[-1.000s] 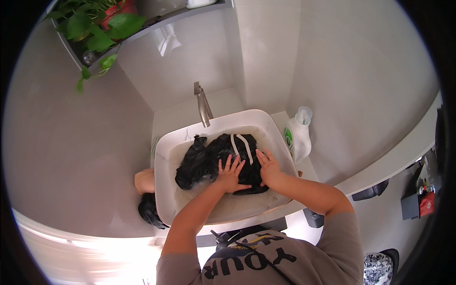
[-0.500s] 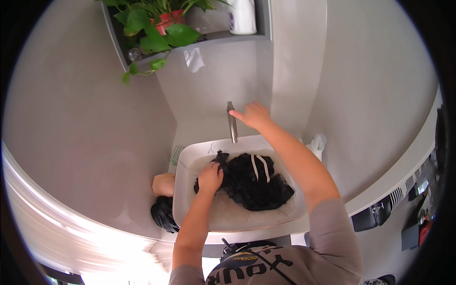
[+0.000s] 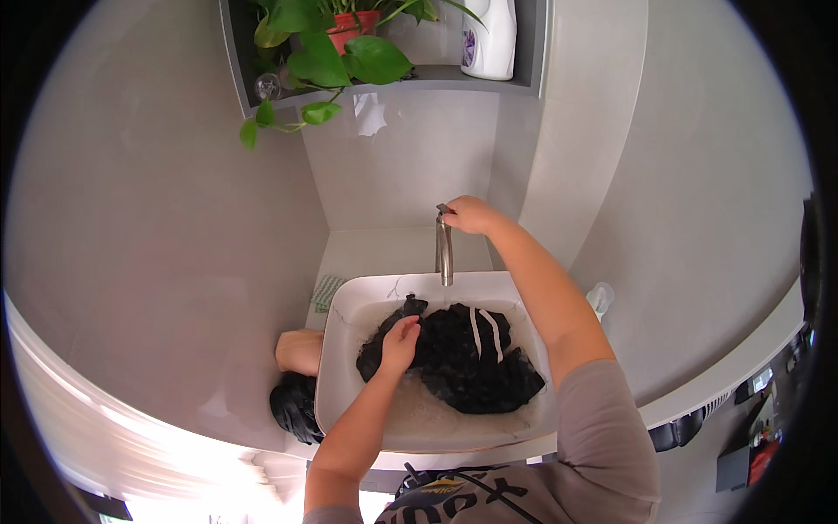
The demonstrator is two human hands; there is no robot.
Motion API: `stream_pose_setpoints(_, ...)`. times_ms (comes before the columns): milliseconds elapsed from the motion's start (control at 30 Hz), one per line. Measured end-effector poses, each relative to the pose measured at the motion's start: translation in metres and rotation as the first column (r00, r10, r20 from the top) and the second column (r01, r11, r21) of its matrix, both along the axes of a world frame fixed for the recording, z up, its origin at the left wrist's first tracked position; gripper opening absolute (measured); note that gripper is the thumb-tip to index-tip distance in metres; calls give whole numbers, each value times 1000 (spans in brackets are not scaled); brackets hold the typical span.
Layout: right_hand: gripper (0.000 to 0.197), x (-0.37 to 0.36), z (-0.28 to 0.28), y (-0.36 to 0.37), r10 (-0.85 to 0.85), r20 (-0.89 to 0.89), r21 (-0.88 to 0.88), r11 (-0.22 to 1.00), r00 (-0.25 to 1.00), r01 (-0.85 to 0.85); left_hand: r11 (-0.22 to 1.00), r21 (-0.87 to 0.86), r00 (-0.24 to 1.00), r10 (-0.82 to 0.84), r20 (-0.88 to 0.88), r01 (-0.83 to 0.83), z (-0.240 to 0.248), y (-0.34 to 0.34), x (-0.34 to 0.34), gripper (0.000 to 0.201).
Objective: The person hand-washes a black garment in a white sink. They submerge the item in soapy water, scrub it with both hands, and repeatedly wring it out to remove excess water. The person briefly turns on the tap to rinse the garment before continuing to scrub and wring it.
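Observation:
A soaked black garment (image 3: pixel 476 371) with two white drawstrings lies bunched in cloudy water in a white sink (image 3: pixel 330 384). My left hand (image 3: pixel 400 342) is over its left part, fingers curled together against the dark cloth; the fingertips are partly hidden. Behind the sink stands a metal faucet (image 3: pixel 444 253), its spout over the basin's back rim. My right hand (image 3: pixel 470 215) reaches across and is closed on the faucet's top lever (image 3: pixel 443 209). No stream of water shows under the spout.
Left of the sink are a tan object (image 3: pixel 299 352), a black bundle (image 3: pixel 295 409) and a green-and-white patterned cloth (image 3: pixel 326 293). A translucent container (image 3: pixel 601 299) stands at right. Above, a grey shelf (image 3: pixel 436 81) holds a potted plant (image 3: pixel 352 31) and white bottle (image 3: pixel 491 44).
My right hand has gone from hovering open beside the faucet to gripping its lever. My left hand stays by the garment, its fingers turned slightly. The whole view has shifted.

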State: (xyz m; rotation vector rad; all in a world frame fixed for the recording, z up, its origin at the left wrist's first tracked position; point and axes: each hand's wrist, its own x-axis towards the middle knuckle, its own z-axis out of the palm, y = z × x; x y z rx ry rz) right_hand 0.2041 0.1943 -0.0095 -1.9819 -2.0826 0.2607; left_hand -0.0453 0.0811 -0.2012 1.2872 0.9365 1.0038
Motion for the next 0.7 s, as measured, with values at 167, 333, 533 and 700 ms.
stream_pose_setpoints(167,45,11,-19,-2,56,-194,262,965,979,-3,815,-543,779,203,593,201,12,18,50,31)
stream_pose_setpoints(333,53,10,-65,-25,-146,-948,-21,916,284,402,738,-626,720,290,630,251,1,43,104,26)
stream_pose_setpoints(533,38,-14,-151,-81,-200,-730,-328,941,-654,79,632,-669,654,320,685,392,-17,49,122,38)
stream_pose_setpoints(700,36,-62,-198,-63,-165,-603,-290,957,-780,21,748,-502,443,308,842,434,-4,26,115,42)
